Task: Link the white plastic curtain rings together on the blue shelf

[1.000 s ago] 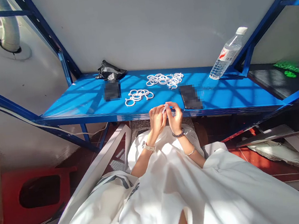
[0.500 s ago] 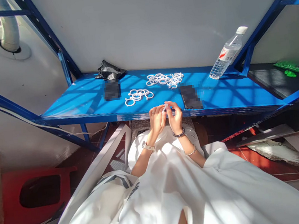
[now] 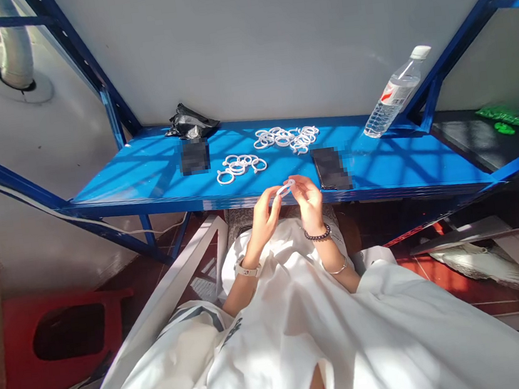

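Observation:
A white plastic ring (image 3: 284, 189) is held between my two hands, just in front of the shelf's front edge. My left hand (image 3: 266, 214) pinches its left side between thumb and fingers. At its right end, the fingertips of my right hand (image 3: 308, 201) close on it, partly hiding it. Beyond my hands, a small group of white rings (image 3: 237, 165) lies on the blue shelf (image 3: 143, 171). Farther back is a larger heap of similar rings (image 3: 281, 136), several overlapping.
A dark phone (image 3: 331, 170) lies right of my hands. A clear water bottle (image 3: 392, 96) stands at the back right. At the back left are a crumpled black plastic bag (image 3: 190, 122) and a blurred dark object (image 3: 194, 157). Blue posts (image 3: 112, 118) frame the shelf.
My hands have moved apart, the left to the left and the right slightly to the right. More of the ring shows between them. The things on the shelf have stayed put.

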Action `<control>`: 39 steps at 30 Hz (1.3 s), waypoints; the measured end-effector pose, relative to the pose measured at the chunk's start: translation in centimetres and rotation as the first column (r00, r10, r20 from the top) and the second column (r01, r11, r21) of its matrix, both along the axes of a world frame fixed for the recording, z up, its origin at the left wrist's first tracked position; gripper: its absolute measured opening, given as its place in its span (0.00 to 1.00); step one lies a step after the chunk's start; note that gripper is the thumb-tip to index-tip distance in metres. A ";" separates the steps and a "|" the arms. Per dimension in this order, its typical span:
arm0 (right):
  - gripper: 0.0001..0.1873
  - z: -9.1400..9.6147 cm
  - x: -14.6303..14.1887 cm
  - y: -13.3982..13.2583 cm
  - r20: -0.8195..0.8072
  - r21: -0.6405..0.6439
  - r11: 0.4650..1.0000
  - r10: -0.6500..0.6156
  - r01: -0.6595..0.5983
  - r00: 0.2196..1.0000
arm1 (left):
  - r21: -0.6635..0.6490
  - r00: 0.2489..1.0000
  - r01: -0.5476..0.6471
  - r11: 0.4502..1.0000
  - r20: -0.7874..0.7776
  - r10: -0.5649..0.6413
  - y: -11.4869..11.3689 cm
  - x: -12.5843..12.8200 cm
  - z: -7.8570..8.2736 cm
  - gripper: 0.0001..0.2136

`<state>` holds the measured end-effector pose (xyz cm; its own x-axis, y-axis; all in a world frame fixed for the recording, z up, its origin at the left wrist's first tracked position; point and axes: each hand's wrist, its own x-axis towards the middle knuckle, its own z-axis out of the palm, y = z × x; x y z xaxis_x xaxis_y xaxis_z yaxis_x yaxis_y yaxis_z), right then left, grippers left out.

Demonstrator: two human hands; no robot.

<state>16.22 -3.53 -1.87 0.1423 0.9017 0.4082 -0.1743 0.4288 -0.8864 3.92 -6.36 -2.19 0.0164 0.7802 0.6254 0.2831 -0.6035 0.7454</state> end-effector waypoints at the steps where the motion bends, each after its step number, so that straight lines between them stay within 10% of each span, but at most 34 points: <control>1: 0.20 0.1 -0.1 -0.1 -0.045 -0.018 1.000 0.020 -0.021 0.999 | -0.019 0.999 0.022 1.000 0.029 -0.021 -0.3 -0.1 0.4 0.14; 18: 0.20 3.8 -0.3 -4.3 -0.121 -0.026 0.988 0.145 -0.149 0.982 | 0.038 0.954 0.109 0.993 0.278 -0.115 -4.2 -1.5 4.2 0.08; 39: 0.19 3.9 0.2 -4.7 -0.077 -0.001 0.968 0.250 -0.251 0.965 | -0.012 0.989 0.145 0.989 -0.018 -0.145 -4.3 -2.3 5.0 0.22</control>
